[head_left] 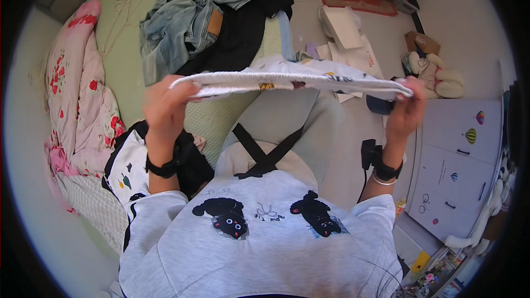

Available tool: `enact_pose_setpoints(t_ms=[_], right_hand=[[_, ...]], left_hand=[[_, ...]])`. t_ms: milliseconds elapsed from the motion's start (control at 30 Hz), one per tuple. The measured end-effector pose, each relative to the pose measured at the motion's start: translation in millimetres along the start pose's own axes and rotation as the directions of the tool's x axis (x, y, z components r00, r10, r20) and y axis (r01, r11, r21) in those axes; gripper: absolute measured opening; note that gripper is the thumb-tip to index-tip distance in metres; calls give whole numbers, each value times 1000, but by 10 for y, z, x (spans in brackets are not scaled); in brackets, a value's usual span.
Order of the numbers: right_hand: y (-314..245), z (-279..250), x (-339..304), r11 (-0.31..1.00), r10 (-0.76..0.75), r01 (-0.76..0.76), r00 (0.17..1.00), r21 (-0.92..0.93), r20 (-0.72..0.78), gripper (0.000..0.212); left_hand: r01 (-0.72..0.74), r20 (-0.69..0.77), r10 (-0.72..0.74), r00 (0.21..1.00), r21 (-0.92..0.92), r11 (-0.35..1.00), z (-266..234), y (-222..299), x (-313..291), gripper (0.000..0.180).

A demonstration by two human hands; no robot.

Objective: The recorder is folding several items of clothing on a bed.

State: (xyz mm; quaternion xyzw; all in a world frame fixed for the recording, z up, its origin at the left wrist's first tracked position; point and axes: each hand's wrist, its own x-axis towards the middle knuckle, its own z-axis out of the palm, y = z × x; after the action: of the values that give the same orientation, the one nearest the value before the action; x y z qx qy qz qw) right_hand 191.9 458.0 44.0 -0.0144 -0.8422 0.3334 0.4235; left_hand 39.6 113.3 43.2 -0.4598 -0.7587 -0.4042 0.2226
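Observation:
A white garment [298, 79] with small coloured prints is stretched wide between both hands, its ribbed elastic band running level in front of me. My left hand [167, 111] is closed on one end of the band, and my right hand [407, 108] pinches the other end. The rest of the cloth hangs behind the band, mostly out of sight. Beyond it, blue jeans [185, 27] with a brown patch lie heaped on black clothing [248, 27] on the bed. Beside my left forearm sits a white and black printed garment [130, 165].
The bed [218, 121] has a green quilted cover; a pink floral quilt [80, 88] lies at its left. On the right are a white cabinet [455, 165], a plush toy [441, 77] and a cardboard box [422, 42]. Papers and a white box [341, 27] lie on the floor ahead.

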Motion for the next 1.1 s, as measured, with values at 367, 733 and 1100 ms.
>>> enact_pose_setpoints(t_ms=[367, 733, 1100], right_hand=[[-77, -98, 279, 773, 449, -466, 881, 430, 147, 22], [-377, 703, 416, 545, 576, -546, 795, 636, 190, 21], [-774, 1008, 203, 958, 116, -109, 993, 265, -12, 41]], left_hand=[[484, 64, -518, 853, -466, 740, 56, 7, 312, 14], [531, -58, -592, 804, -381, 757, 627, 278, 920, 18], [537, 246, -522, 817, -655, 531, 752, 905, 748, 51]])
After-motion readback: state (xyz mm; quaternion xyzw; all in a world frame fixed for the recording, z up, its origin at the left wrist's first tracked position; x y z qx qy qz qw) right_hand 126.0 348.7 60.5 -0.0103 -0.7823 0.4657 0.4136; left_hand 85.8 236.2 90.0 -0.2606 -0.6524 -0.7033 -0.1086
